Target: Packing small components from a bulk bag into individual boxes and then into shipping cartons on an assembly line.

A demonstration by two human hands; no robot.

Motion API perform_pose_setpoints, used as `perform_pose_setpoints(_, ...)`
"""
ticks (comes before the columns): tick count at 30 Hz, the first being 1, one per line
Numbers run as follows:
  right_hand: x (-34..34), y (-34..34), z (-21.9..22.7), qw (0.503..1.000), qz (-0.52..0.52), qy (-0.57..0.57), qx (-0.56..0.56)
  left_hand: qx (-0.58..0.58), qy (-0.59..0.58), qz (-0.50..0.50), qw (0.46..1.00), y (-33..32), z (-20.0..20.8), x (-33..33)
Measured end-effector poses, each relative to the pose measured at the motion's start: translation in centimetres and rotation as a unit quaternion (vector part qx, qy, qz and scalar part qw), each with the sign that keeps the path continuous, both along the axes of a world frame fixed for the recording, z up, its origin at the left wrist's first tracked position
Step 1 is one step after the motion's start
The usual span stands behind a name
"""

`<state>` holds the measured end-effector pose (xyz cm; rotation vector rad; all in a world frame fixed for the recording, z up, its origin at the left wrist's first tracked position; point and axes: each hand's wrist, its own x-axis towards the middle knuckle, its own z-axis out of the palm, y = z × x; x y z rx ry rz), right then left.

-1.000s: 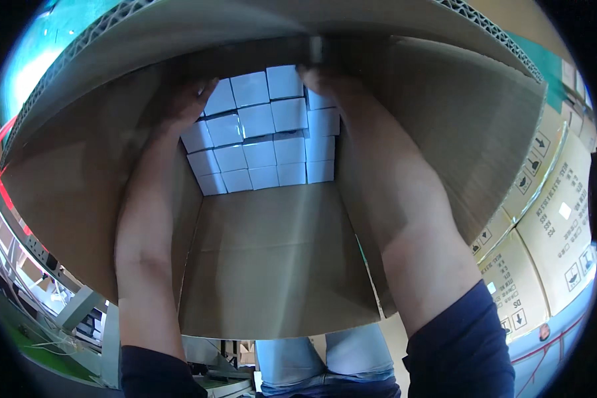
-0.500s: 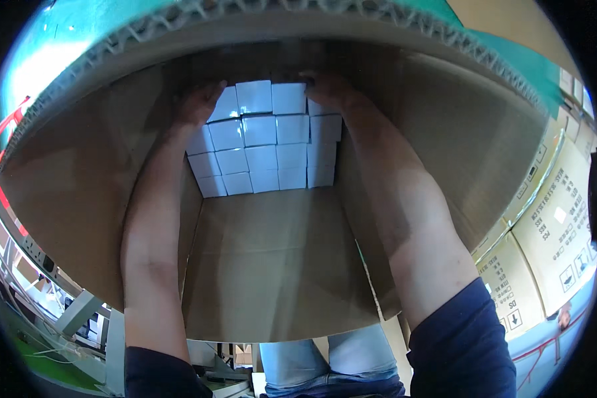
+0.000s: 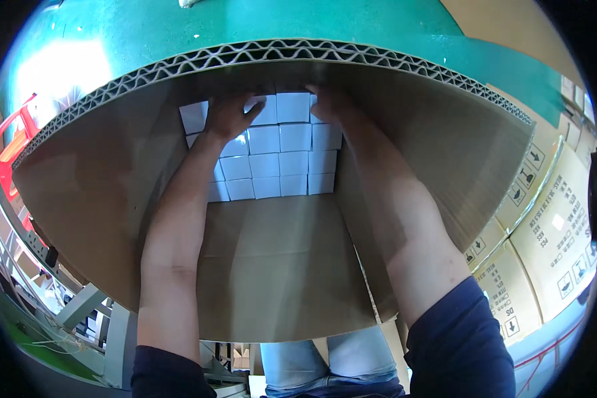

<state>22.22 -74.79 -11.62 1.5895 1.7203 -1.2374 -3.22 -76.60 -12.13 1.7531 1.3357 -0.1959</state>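
Both my arms reach into a large open brown carton (image 3: 278, 272), where small white boxes (image 3: 265, 165) stand stacked in rows against its far end. My left hand (image 3: 231, 117) rests at the top row, left of the middle, its thumb spread away from the other fingers. My right hand (image 3: 328, 105) is at the right end of that row, thumb and forefinger apart by a white box's edge. Neither hand has a box lifted out of the stack. The far fingertips of both hands are partly lost in shadow.
The carton's thick corrugated edge (image 3: 292, 50) arches across the far side, above a green floor (image 3: 272, 20). Closed printed cartons (image 3: 557, 225) are stacked at the right. A red plastic stool (image 3: 13, 149) and a grey metal frame (image 3: 79, 308) are at the left.
My left hand has moved right from the stack's left side onto the top row, uncovering the leftmost top box. My right hand stays near the right end. The carton's far edge appears lower.
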Motion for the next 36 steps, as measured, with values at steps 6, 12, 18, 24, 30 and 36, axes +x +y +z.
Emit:
perform_pose_setpoints(6, -2.3, 0.1, 1.6, 0.995, 0.083, -0.059, 0.011, 0.020, 0.150, -0.031, 0.988, -1.0, 1.7, 0.8)
perform_pose_setpoints(12, -3.0, 1.0, 2.7, 0.992, 0.074, -0.097, 0.040, 0.143, 0.167, -0.023, 0.975, -2.4, 2.2, 2.2)
perform_pose_setpoints(18, -5.8, -3.4, 11.1, 0.979, -0.117, -0.071, 0.148, 0.100, 0.115, 0.125, 0.980, -7.7, 9.5, 3.0)
perform_pose_setpoints(24, -9.5, -17.6, 29.6, 0.906, -0.288, 0.311, -0.006, -0.010, -0.004, 0.375, 0.927, -19.4, 23.5, 2.3)
perform_pose_setpoints(30, 3.8, -26.0, 55.3, 0.953, -0.148, 0.262, -0.020, -0.125, -0.167, 0.384, 0.899, -28.6, 50.4, 4.2)
perform_pose_setpoints(36, 10.0, -30.3, 71.1, 0.917, 0.114, 0.261, -0.280, 0.020, -0.169, 0.389, 0.906, -37.6, 65.0, 1.7)
